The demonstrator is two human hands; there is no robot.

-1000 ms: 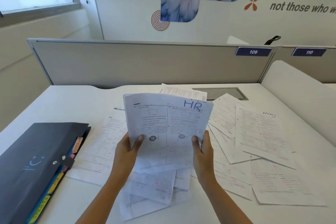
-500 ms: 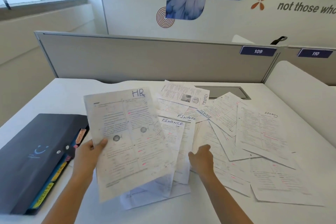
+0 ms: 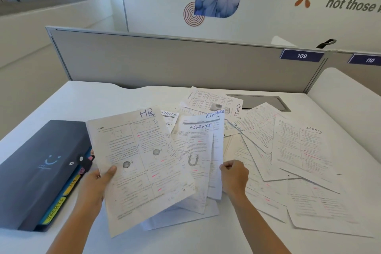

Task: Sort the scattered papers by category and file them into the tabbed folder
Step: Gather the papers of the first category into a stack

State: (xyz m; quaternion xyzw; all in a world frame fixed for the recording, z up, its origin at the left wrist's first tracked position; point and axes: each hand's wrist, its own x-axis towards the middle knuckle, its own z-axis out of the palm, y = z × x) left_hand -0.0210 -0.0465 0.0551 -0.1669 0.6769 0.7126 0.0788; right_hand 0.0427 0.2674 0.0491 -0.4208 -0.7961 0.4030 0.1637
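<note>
HR sheet [image 3: 140,163], two printed columns with pink marks, is raised over the desk [image 3: 99,101] by the left grip [image 3: 95,181], thumb clamped on its lower-left edge. Beside it, the right grip [image 3: 235,177] pinches the edge of a FINANCE sheet [image 3: 217,140]. The dark folder [image 3: 39,161], tabs "SPORTS" and "HR", lies left; SPORTS sheets [image 3: 305,150] lie right.

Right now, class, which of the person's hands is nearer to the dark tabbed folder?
Left. The left hand, gripping the HR sheet, sits just beside the folder at its tabbed edge; the right hand pinches the Finance sheets farther right, beyond the HR sheet.
</note>
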